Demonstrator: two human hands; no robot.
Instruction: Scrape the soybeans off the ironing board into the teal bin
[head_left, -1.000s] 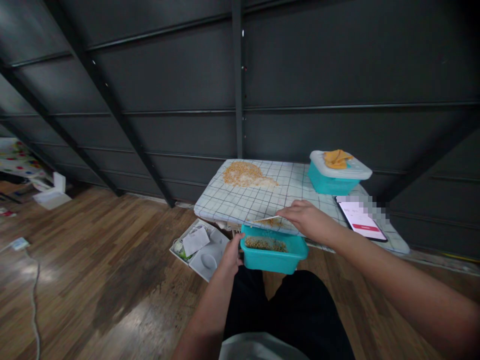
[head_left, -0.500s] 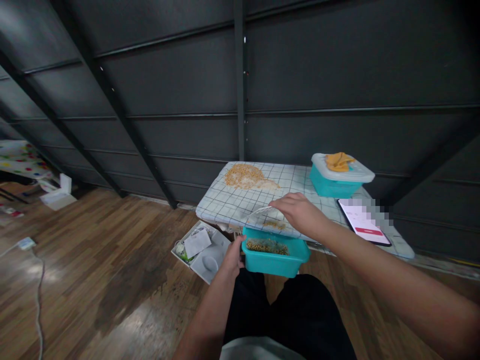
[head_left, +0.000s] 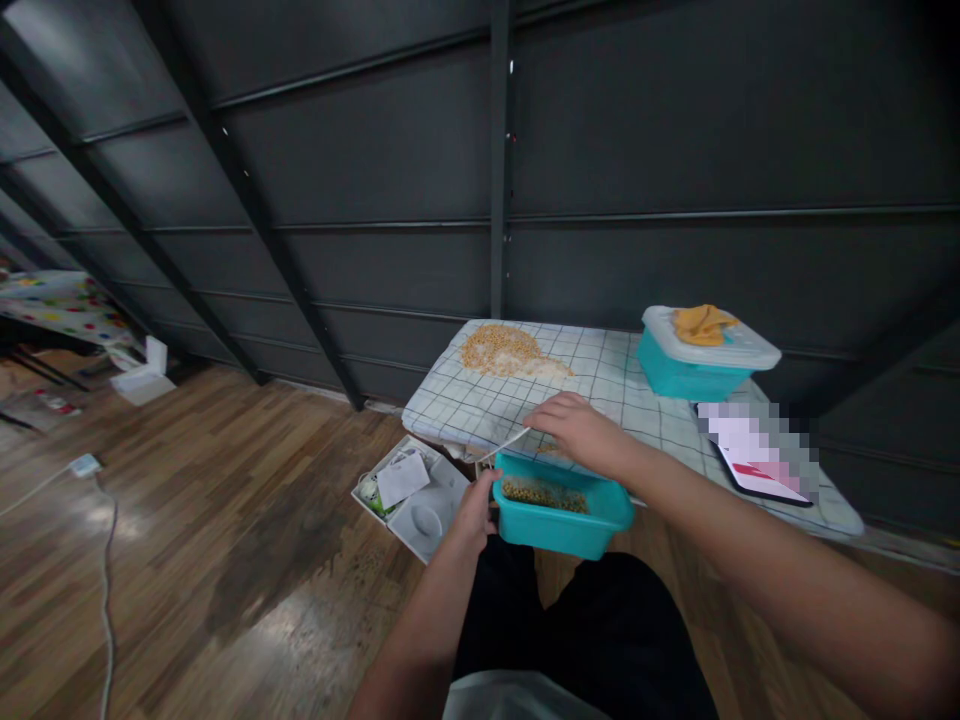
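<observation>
Gripping teal bin (head_left: 555, 535) by nine-o'clock end with left hand (head_left: 477, 508), at six-o'clock edge of worktop (head_left: 607, 370); pinching thin white card (head_left: 506, 444) in right hand (head_left: 576, 432). Apparently scraping grains (head_left: 547, 449) over edge into bin; likely calls for holding bin snug below, sweeping toward six o'clock.

At the right of the frame, pixelation masks part of the tablet (head_left: 739, 440). Near the centre, the right hand (head_left: 571, 428) hides the gripped end of a thin white sheet (head_left: 502, 445), seen nearly edge-on. Whether the left hand (head_left: 476, 512) reaches under the teal tub (head_left: 555, 532) cannot be seen. The left edge cuts off a spotted cloth (head_left: 60, 300); the bottom edge, a cable (head_left: 109, 600). A bottle (head_left: 58, 402) at far left is too small to read.
</observation>
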